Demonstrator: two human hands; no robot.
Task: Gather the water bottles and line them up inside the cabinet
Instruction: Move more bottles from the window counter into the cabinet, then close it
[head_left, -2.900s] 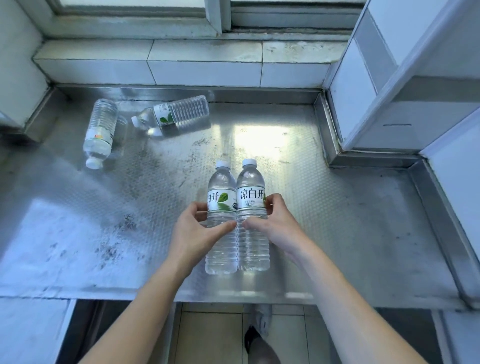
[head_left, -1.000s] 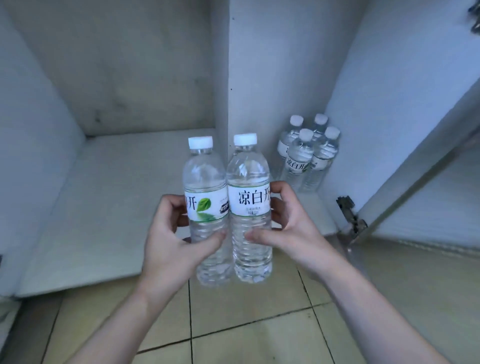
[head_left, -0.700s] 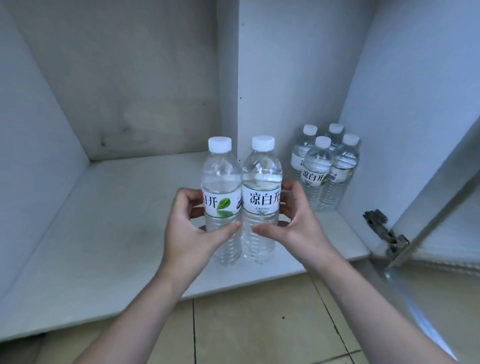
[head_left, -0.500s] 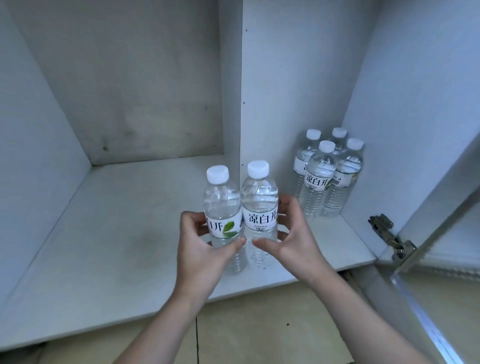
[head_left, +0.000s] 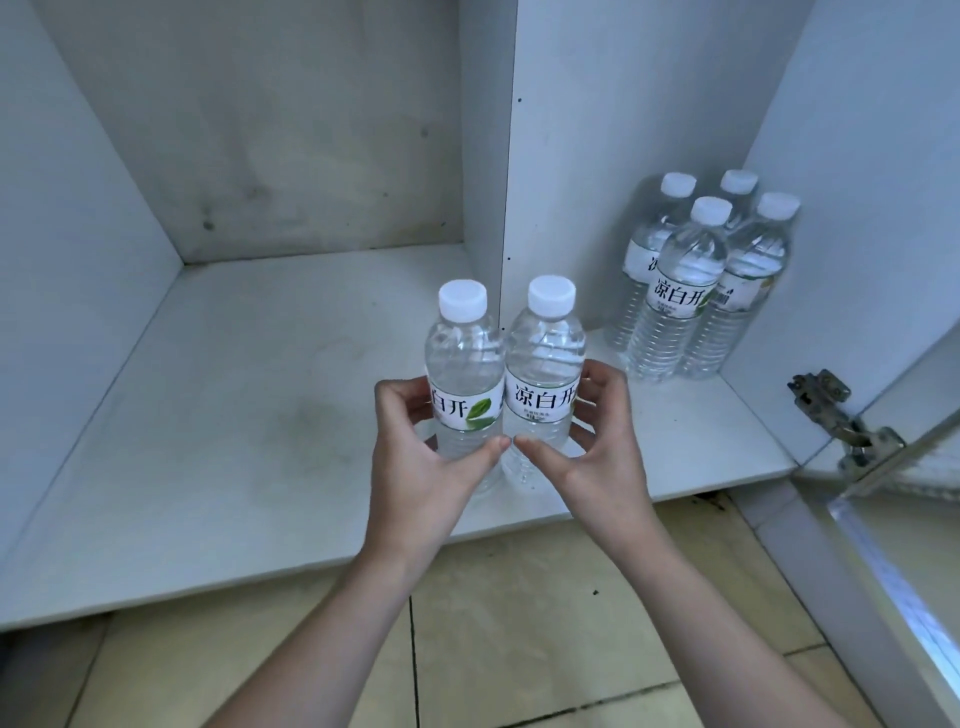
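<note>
My left hand and right hand grasp two bottles together, upright, left of the four stored bottles, so they join the row.

The single head-worn camera looked forward and down from a low, close position into the open cabinet, facing its back wall and the vertical divider, with the tiled floor filling the bottom of the wide-angle view. It sat near enough that both forearms ran up from the lower edge, the left hand and right hand meeting around two bottles at mid-frame. The right side took in the stored bottles, the hinge and the open door's edge; being the only view, it shared nothing with another.
</note>
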